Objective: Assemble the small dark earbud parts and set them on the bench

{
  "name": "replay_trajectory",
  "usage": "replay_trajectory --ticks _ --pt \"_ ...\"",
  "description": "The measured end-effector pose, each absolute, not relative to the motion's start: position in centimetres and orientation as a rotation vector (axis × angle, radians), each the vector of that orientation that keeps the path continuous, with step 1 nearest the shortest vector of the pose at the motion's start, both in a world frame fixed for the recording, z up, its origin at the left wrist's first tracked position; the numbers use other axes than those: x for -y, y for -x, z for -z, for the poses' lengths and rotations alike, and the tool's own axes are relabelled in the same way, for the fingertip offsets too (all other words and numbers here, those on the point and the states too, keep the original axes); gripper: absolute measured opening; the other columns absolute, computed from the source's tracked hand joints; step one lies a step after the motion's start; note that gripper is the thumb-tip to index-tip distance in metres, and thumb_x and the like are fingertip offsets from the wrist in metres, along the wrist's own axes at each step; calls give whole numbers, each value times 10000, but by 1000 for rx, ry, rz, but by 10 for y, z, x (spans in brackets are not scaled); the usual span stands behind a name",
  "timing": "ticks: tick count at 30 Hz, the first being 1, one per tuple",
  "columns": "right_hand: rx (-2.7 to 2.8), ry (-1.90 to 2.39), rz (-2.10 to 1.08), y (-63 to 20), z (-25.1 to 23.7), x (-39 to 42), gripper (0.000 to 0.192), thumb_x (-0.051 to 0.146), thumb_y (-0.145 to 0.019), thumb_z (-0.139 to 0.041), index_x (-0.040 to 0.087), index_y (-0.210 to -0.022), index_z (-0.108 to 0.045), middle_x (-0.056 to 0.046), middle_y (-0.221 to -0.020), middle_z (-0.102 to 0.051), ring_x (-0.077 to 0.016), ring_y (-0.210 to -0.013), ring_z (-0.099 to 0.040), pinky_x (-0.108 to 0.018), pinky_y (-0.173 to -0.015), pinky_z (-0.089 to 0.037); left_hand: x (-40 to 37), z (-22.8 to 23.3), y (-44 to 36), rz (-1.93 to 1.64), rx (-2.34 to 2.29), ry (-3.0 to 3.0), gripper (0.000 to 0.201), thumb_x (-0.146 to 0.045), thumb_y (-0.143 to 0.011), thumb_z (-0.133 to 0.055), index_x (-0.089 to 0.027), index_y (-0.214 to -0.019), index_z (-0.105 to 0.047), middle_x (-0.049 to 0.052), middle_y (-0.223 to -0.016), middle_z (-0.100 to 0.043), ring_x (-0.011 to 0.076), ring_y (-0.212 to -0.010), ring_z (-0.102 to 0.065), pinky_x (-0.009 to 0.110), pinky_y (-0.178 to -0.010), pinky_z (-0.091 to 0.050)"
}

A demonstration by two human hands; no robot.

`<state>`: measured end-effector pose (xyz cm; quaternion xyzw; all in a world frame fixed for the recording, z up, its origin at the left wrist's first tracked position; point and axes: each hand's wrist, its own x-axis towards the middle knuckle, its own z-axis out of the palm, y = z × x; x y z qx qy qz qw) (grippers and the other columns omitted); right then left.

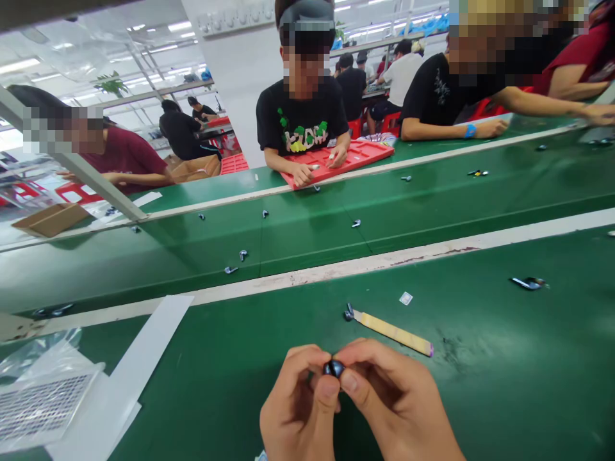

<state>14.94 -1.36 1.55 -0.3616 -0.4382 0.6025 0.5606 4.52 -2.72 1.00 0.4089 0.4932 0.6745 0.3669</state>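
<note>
Lower centre of frame: my left hand (300, 403) and right hand (389, 403) both pinch small dark glossy earbud (333, 368) between thumbs and fingertips, above green bench (504, 384). Looks light, hard, slippery; I judge grip best by rounded sides. Flat stick (391, 331) lies just above hands.

A green workbench (504, 384) carries a pale flat stick (394, 333), a small white square (406, 298) and a clear bag (33, 358).

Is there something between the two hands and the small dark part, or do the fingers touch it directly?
Nothing visible does. The left hand and right hand pinch the small dark part directly between their fingertips.
</note>
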Motion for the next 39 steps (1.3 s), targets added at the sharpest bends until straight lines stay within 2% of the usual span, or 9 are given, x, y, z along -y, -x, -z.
replay_trajectory --ticks 9,14,18,24,30,39 --pt "1074 828 -1374 -149 -18 14 143 327 -911 -666 201 -856 -703 -30 -692 -669 -170 -628 -637 -272 -626 -520 28 -10 -45 -1809 -1329 -1143 136 -337 -802 -799 -229 -883 -810 17 -814 -690 73 -465 -579 173 -450 -530" --pt "1065 901 -1302 -149 -22 16 165 348 -903 -676 199 -840 -709 -53 -702 -701 -177 -616 -651 -271 -608 -541 30 -11 -44 -1815 -1304 -1259 188 -300 -774 -828 -238 -951 -820 28 -809 -711 93 -509 -596 179 -482 -546" --pt "1068 903 -1229 -151 -23 15 116 319 -879 -707 211 -839 -724 -45 -692 -709 -176 -612 -665 -260 -610 -557 28 -14 -40 -1738 -1213 -1306 181 -270 -820 -788 -251 -998 -816 37 -837 -731 114 -585 -655 169 -525 -568" --pt "1098 946 -1158 -153 -23 16 109 315 -867 -715 217 -820 -734 -53 -694 -708 -185 -632 -662 -260 -615 -564 23 -17 -29 -1687 -1217 -1380 157 -230 -776 -822 -270 -927 -832 38 -833 -766 132 -602 -687 150 -491 -553" --pt "1089 990 -1276 -156 -24 15 170 379 -850 -730 214 -820 -713 -68 -734 -721 -205 -686 -673 -281 -672 -571 19 -22 -25 -1659 -1273 -1540 103 -242 -834 -766 -241 -914 -831 71 -839 -788 191 -694 -740 222 -619 -622" --pt "1028 986 -1404 -155 -19 15 203 403 -854 -731 202 -844 -706 -38 -760 -696 -163 -703 -638 -239 -677 -523 20 -21 -23 -1669 -1272 -1552 109 -267 -850 -753 -266 -934 -823 49 -852 -778 164 -689 -728 203 -649 -614"
